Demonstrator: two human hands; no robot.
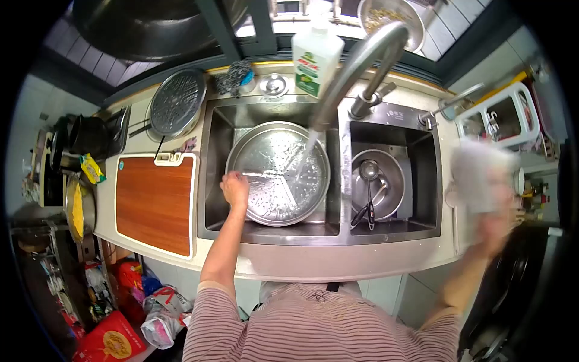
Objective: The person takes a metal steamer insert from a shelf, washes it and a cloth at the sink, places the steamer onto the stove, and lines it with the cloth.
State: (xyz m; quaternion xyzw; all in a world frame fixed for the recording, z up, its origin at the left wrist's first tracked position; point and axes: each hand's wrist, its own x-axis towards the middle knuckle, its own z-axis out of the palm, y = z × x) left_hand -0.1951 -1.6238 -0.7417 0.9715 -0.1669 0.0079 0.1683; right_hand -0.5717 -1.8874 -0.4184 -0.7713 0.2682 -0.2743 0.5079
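While the left hand [235, 188] grips the left rim of the round metal pan [274, 151], down in the left sink basin [216, 139], the right hand [497, 217] is a blur, well right of the pan by a whitish item [482, 172], grip impossible to tell! Between pan and blur, a ladle [369, 170] rests in a steel bowl [395, 193]; beyond the pan, a faucet [341, 84] runs, a plastic bottle [313, 54] behind.

I see bright light glint off the round pan [301, 202]; the right hand [496, 223] blurs (the left hand [236, 190] looks crisp), the counter [301, 260] bows, and the corners are black.
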